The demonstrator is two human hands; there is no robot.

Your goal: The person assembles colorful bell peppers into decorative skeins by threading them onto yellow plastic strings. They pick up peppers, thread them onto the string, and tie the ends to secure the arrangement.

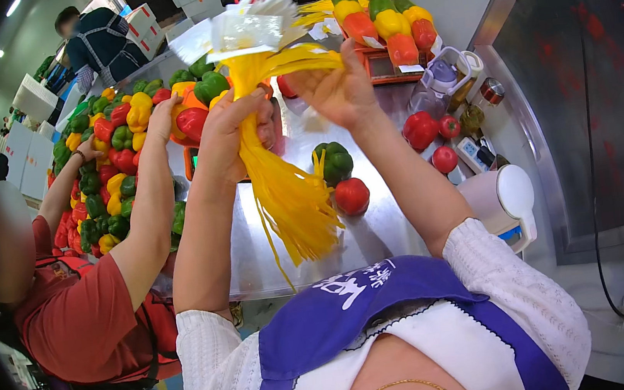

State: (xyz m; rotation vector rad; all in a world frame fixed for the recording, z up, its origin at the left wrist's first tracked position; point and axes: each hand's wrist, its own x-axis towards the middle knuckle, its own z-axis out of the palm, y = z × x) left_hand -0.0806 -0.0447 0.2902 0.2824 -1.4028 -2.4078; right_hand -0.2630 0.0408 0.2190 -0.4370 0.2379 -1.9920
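My left hand (230, 131) is wrapped round a bunch of yellow mesh net bags (286, 206) with white labels (253, 31) at their upper end. The loose yellow ends hang over the metal table. My right hand (338, 90) is beside the bunch, palm showing and fingers apart. A side strand of the yellow mesh reaches to its thumb; whether it is pinched there I cannot tell. Below the hands lie a green bell pepper (334, 162) and a red bell pepper (352, 196). Orange and red peppers (192, 122) sit left of my left hand.
A co-worker in a red shirt (85, 316) reaches into the pepper pile (110, 169) at left. Packed tricolour peppers (391, 25) lie at the back right. A clear jug (432, 94), red peppers (421, 130) and a white container (499, 199) stand along the right edge.
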